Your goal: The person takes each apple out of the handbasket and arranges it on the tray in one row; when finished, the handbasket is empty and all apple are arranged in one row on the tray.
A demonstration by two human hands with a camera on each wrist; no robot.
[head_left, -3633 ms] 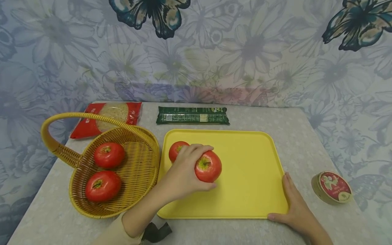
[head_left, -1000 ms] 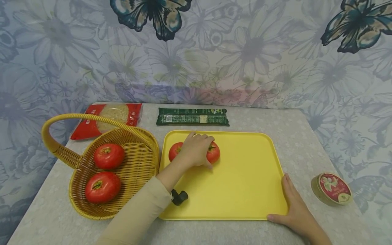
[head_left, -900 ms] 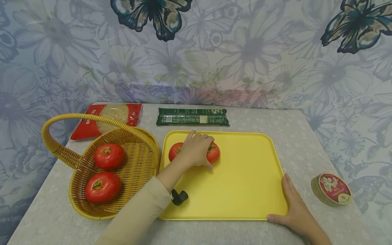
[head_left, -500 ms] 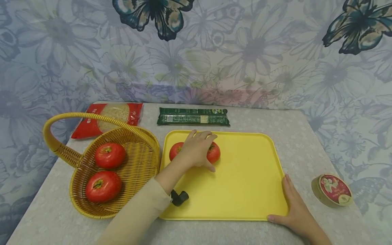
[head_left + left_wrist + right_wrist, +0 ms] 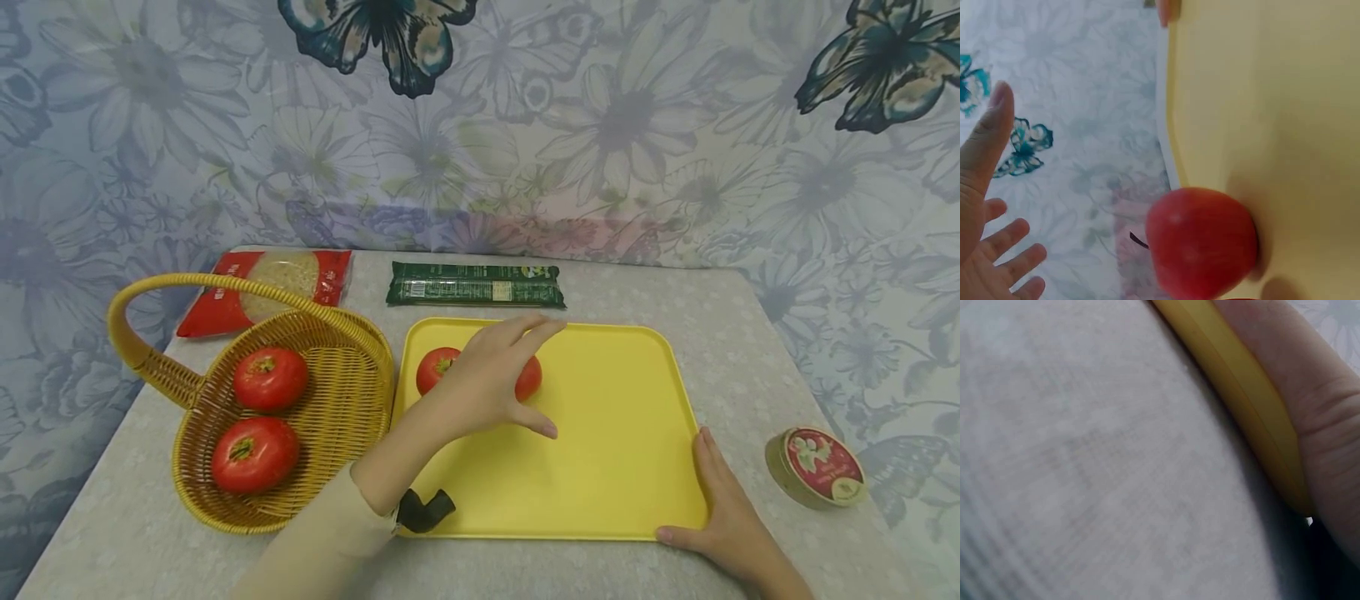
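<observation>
My left hand (image 5: 487,383) hovers over the left part of the yellow tray (image 5: 600,467), thumb and fingers spread apart. Beneath it, a red apple (image 5: 529,379) shows partly past the fingers; a second apple (image 5: 437,369) is half covered by the hand on its left side. In the left wrist view, an apple (image 5: 1200,244) with a dark stem lies on the tray, apart from the fingers. My right hand (image 5: 723,512) rests against the tray's near right corner, fingers straight along the side and thumb (image 5: 1329,412) at the front edge.
A yellow wicker basket (image 5: 352,417) with a tall handle stands left of the tray, holding two apples (image 5: 256,455). Behind lie a red bag of pale food (image 5: 281,283) and a green packet (image 5: 476,285). A round red-topped tin (image 5: 817,467) sits at right.
The apple gripped by my left hand earlier now lies on the tray beside the other one. The left hand has let go, spread and drawn back a little. The right hand stays put.
</observation>
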